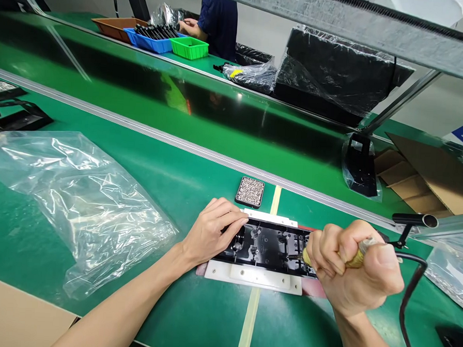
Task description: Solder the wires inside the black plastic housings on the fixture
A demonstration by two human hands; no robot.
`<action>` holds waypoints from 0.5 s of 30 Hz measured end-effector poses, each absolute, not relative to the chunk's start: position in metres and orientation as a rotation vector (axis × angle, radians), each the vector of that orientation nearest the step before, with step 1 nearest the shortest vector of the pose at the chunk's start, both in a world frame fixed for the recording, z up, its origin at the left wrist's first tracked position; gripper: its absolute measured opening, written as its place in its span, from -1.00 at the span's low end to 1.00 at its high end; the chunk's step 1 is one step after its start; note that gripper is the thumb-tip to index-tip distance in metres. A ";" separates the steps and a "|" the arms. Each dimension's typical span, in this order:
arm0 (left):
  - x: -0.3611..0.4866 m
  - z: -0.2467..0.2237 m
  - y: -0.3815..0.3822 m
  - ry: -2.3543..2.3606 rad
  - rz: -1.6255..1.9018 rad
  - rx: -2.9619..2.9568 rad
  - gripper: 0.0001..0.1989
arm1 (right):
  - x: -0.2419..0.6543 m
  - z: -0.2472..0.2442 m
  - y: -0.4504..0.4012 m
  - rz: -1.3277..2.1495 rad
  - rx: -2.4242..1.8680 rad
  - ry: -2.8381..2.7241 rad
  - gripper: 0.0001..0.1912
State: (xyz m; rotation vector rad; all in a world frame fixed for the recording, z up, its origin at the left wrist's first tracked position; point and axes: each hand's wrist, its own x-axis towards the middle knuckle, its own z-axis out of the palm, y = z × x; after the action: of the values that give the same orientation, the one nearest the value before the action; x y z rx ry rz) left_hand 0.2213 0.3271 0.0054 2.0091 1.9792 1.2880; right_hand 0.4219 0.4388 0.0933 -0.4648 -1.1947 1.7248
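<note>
A black plastic panel (268,245) with ribs and posts lies inner side up between white fixture blocks (249,278). My left hand (215,227) rests over its left end, with thumb and forefinger closed together at the far edge. In my right hand (356,263), a yellow-handled screwdriver (354,260) is held in a fist grip. Its thin shaft slants down to the left, the tip among the ribs of the panel's right half; whether a screw sits under it I cannot make out. Just beyond the panel stands a small black tray (249,191) of small metal parts, probably screws.
A clear plastic bag (98,203) spreads over the left side. On the right are a black tube holder (415,220), a black cable (405,301) and cardboard (433,168). Across the metal rail, a co-worker (218,25) stands near blue (153,42) and green bins (189,48).
</note>
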 end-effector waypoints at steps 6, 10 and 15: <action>0.222 0.007 0.327 1.989 1.280 2.008 -0.84 | 0.421 0.094 0.439 1.738 -0.493 -1.175 -0.54; 0.222 0.007 0.328 1.994 1.276 2.011 -0.82 | 0.422 0.095 0.440 1.725 -0.477 -1.207 -0.54; 0.222 0.006 0.327 1.994 1.273 2.015 -0.83 | 0.424 0.095 0.442 1.742 -0.453 -1.258 -0.52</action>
State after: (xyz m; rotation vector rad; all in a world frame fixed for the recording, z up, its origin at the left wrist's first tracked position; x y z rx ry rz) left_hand 0.2216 0.3272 0.0057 2.0153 1.9940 1.2733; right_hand 0.4240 0.4415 0.0954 -0.4529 -1.2584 1.7421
